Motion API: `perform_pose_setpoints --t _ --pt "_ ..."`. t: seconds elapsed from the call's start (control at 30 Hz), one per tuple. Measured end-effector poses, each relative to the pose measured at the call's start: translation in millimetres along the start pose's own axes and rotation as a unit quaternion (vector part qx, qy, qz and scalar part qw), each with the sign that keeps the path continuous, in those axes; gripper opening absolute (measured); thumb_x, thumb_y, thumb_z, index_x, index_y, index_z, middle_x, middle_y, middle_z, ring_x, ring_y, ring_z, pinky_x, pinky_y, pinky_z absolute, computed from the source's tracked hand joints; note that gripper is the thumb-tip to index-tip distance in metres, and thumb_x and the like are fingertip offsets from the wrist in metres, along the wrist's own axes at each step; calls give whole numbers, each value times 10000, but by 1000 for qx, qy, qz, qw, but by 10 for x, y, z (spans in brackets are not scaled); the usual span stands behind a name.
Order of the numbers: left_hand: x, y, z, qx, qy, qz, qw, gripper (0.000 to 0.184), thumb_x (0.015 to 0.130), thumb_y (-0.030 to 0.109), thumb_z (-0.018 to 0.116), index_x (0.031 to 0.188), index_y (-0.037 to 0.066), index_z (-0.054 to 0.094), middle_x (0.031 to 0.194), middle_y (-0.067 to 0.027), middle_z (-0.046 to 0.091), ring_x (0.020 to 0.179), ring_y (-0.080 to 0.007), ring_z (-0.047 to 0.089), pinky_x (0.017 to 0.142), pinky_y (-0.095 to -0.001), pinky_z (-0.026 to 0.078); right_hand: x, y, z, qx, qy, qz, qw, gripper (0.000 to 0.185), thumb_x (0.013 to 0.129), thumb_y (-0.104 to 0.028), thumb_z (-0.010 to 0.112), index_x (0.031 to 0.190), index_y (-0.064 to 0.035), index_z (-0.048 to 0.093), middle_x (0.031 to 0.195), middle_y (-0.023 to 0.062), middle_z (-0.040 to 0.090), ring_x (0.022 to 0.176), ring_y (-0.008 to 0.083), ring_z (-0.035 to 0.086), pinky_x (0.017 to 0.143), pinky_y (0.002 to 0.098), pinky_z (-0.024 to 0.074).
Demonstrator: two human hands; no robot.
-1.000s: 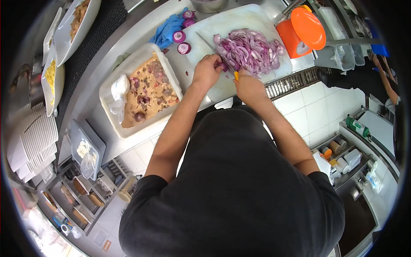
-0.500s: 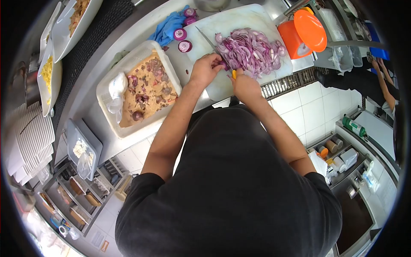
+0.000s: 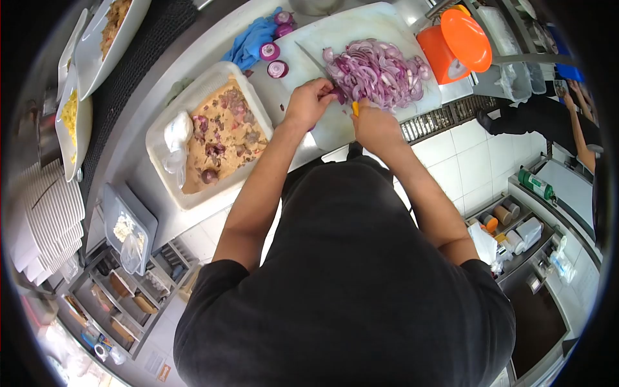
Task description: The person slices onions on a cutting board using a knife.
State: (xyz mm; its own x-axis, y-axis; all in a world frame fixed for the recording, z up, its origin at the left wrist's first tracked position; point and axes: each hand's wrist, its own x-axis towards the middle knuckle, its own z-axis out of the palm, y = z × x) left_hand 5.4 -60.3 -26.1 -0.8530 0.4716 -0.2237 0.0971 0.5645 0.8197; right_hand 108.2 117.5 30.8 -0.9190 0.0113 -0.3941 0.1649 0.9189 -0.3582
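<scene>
My right hand [image 3: 377, 128] is wrapped round the yellow handle of a knife [image 3: 312, 59], whose blade points away toward the upper left over the white cutting board [image 3: 306, 35]. Left of the blade, the bent fingers of my left hand [image 3: 309, 103] hold a small piece of red onion [image 3: 339, 95] on the board. A large heap of sliced red onion [image 3: 374, 72] lies just beyond the knife. Two cut red onions [image 3: 277, 69] rest beside the board's left edge, with more onions [image 3: 284, 23] farther back. Fingers partly hide the piece being held.
A white tub [image 3: 155, 145] with onion scraps in orange-brown liquid stands left of my left arm. Near it lies a blue cloth or glove [image 3: 250, 45]. An orange container [image 3: 437, 58] stands at the board's right. Another person's arm [image 3: 580, 132] shows at far right.
My right hand has shifted slightly to the right and toward me with the knife. My left hand stays at nearly the same spot with the onion piece.
</scene>
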Motion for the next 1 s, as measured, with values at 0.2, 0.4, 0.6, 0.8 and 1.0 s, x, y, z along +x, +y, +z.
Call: perform_pose_setpoints --t 0.2,0.4,0.6,0.8,1.0 --pt "60 -159 82 -53 24 28 998 265 904 78 810 1136 7 704 1039 -134 783 937 -215 777 842 -329 610 -81 -77 16 9 -17 33 999 345 1053 -295 586 1145 35 545 906 232 753 864 401 765 746 504 600" --pt "23 -62 6 -17 11 13 1000 262 929 87 792 1157 1 695 1062 -124 788 964 -202 777 861 -322 611 79 -21 -15 16 -14 15 1000 355 1056 -293 577 1153 47 543 910 240 752 866 410 762 751 512 596" --pt "32 -61 20 -24 9 8 1000 267 943 105 787 1172 6 694 1079 -115 789 988 -194 774 879 -321 607 -221 -91 -298 10 -36 8 999 341 1044 -255 592 1156 63 537 917 241 751 882 411 762 755 500 599" --pt "25 -65 40 -28 35 29 999 250 899 72 805 1117 0 704 1034 -131 789 932 -228 784 829 -338 614 -222 -109 -203 5 -43 28 999 347 1047 -259 591 1158 62 519 910 248 747 877 417 760 754 510 598" --pt "39 -35 33 -21 18 26 999 263 887 88 820 1115 14 710 1019 -125 786 902 -229 781 803 -341 609 60 71 332 44 -4 40 998 378 1041 -309 609 1174 36 527 909 252 747 863 430 756 747 523 597"
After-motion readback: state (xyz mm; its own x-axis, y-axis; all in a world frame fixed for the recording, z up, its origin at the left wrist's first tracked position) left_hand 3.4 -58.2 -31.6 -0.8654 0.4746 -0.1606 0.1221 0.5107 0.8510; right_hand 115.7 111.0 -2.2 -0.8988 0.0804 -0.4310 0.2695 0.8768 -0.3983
